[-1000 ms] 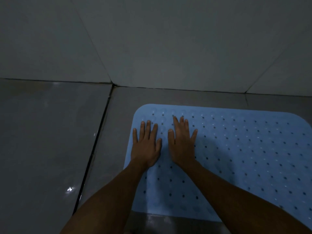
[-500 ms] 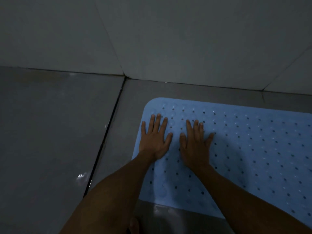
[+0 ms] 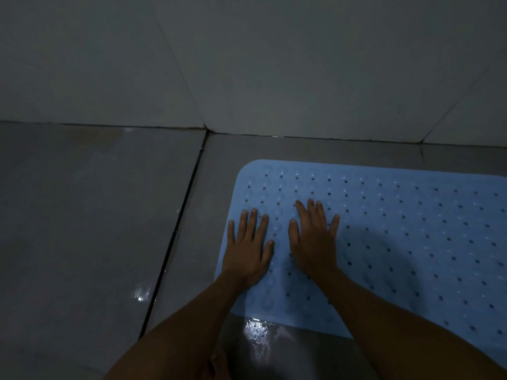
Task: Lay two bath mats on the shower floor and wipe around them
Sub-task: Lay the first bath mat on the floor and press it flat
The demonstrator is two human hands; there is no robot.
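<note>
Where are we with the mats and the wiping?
Done: one blue bath mat lies flat on the tiled shower floor, close to the wall. In hand: the left hand and right hand press its left end, palms flat. Left: no second mat or cloth is in view, and the floor looks wet.

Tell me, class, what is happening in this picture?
A person is pressing a blue mat flat onto the tiled floor, close to the wall. The left hand and the right hand lie palm down, fingers spread, side by side near the mat's left end. Neither hand has a grip on anything. Only one mat shows, and no cloth; the floor looks wet at the mat's near edge.
</note>
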